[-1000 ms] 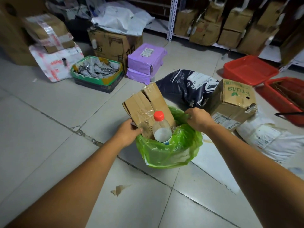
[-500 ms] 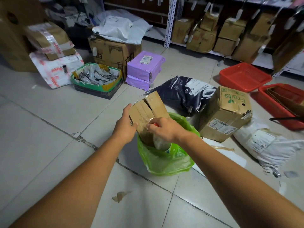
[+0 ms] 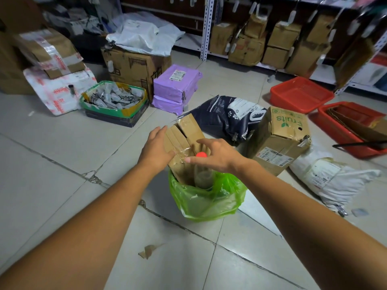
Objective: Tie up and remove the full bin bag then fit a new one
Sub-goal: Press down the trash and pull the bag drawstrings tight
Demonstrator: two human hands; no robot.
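Green bin bag [image 3: 206, 200] on floor, overfull. Left hand [image 3: 156, 150] flat on cardboard [image 3: 184, 141], right hand [image 3: 217, 155] fingers spread over bottle [image 3: 202, 174]. Press contents down before gathering rim.

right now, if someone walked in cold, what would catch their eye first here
First, the bright green bin bag on the tiled floor at centre, stuffed with folded cardboard and a red-capped plastic bottle sticking out of its top. Both bare hands are over it: the left hand flat against the cardboard, the right hand spread open above the bottle cap. Next, two red plastic trays at right.
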